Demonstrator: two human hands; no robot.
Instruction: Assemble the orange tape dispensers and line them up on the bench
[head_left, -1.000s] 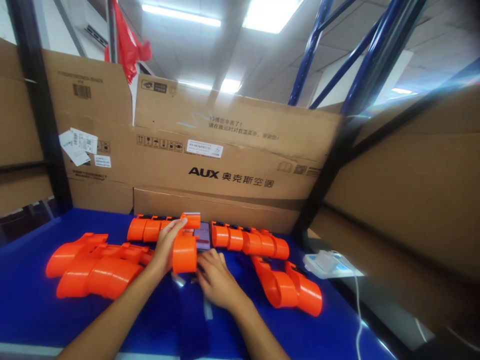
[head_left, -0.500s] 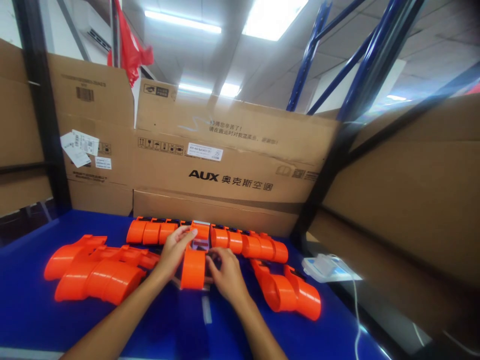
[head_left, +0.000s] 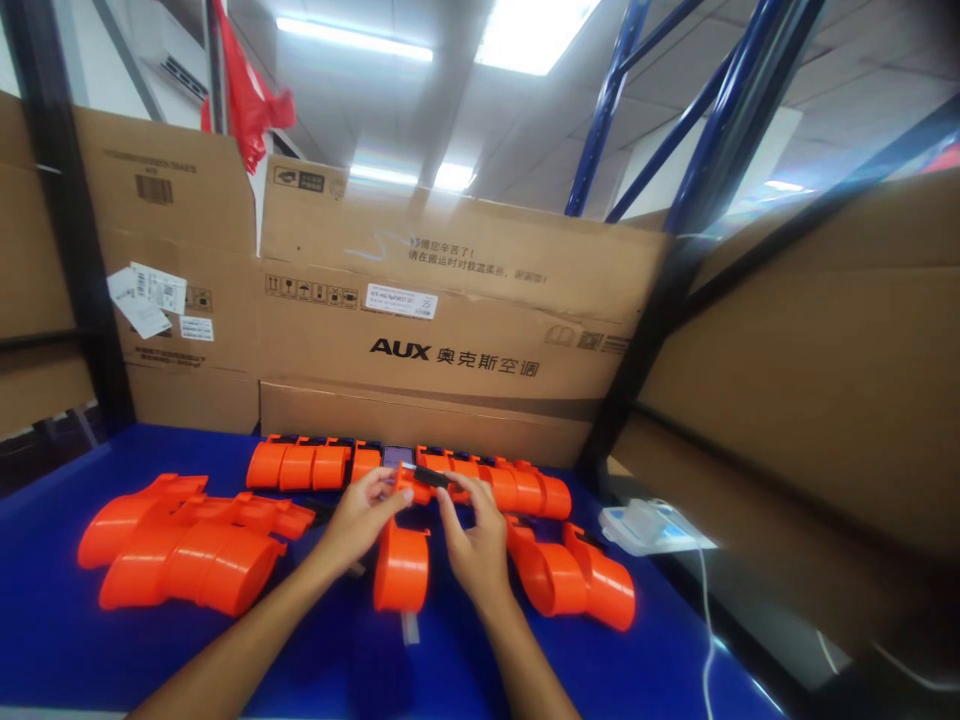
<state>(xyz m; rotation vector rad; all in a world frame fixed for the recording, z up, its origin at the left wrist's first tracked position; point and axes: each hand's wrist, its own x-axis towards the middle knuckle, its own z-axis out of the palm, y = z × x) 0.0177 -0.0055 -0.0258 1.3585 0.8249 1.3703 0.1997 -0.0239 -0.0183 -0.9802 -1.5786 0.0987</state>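
Observation:
In front of me, my left hand pinches an orange plastic piece, which looks like the head of a tape dispenser. My right hand is closed on its other side, thumb and fingers at a short black strip lying across the top. Just below the hands is an orange ring-shaped dispenser body; whether it joins the held piece is hidden. Behind them runs a row of similar orange dispensers with black parts on top, split into a left group and a right group.
Several orange dispensers lie piled at the left, and a few more at the right. A pale box with a white cable sits at the blue table's right edge. Cardboard panels and dark posts enclose the table.
Both hands have moved slightly, the right one up to the black strip. The black strip now shows between the hands. The orange ring below sits lower and turned, and the view has shifted slightly.

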